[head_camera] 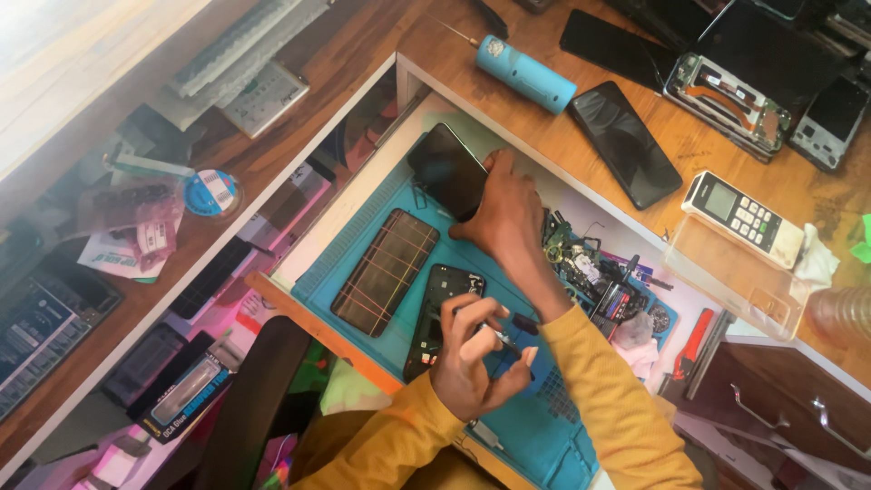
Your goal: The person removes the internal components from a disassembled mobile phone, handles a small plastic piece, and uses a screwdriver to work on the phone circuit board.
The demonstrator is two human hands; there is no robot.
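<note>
My right hand [508,218] reaches forward and rests its fingers on the edge of a black phone [445,168], which lies face up at the far end of a blue work mat [358,227]. Closer to me, my left hand [476,358] is closed around a small dark-handled screwdriver [513,331] held over the mat. Right beside that hand lies an opened black phone [434,304] with its back removed. A third phone [386,270], whose dark panel shows thin coloured lines, lies to the left on the mat. Both my sleeves are yellow.
A heap of small parts and tools [590,272] sits right of my right wrist, with red-handled pliers [694,340] beyond. On the wooden desk lie a blue cylinder [526,73], a black phone [626,143], a white keypad device [744,218], a clear box [735,290] and a stripped phone [730,100].
</note>
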